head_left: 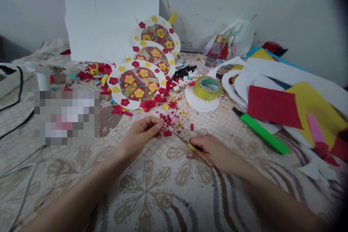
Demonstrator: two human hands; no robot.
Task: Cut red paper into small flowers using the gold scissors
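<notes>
My right hand (208, 150) grips a pair of gold-handled scissors (191, 145), its fingers in and around the handles. The thin blades point left, up to the fingertips of my left hand (145, 130). Those fingers are pinched together at the blade tips, and whatever they hold is too small or hidden to make out. Just beyond lie red, yellow and pink paper scraps (171, 121). Behind them stand three white paper rings, the front ring (112, 96) decorated with red and yellow paper flowers around a clear middle.
A yellow tape roll (199, 92) rests on white paper discs (190, 102). To the right are a green cutter (265, 134), red paper (274, 105) and yellow paper (307, 98). A bottle (216, 52) stands near the wall. Cables (25, 188) run along the left.
</notes>
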